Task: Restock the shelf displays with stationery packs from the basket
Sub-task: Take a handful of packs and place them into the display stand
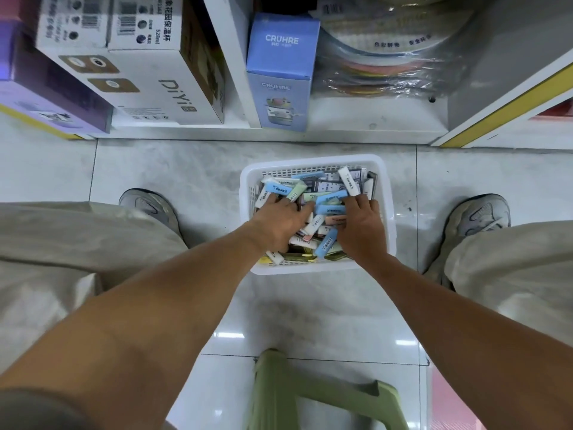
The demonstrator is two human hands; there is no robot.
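Observation:
A white plastic basket [390,193] stands on the floor between my feet, filled with several small stationery packs [325,187] in blue, white, green and pink. Both my hands are inside it. My left hand [277,223] lies on the left part of the pile, its fingers stretched forward onto the packs near a blue pack [279,189]. My right hand [361,229] is on the right part, its fingers bent down into the pile beside another blue pack [330,210]. Its fingertips are hidden, so a grip does not show.
The bottom shelf [356,119] lies just beyond the basket, holding a blue CRUHRE box [283,69], a white DiYi box [148,85], a purple box [52,97] and bagged coloured items [390,57]. A green stool [297,392] stands below me. My shoes flank the basket.

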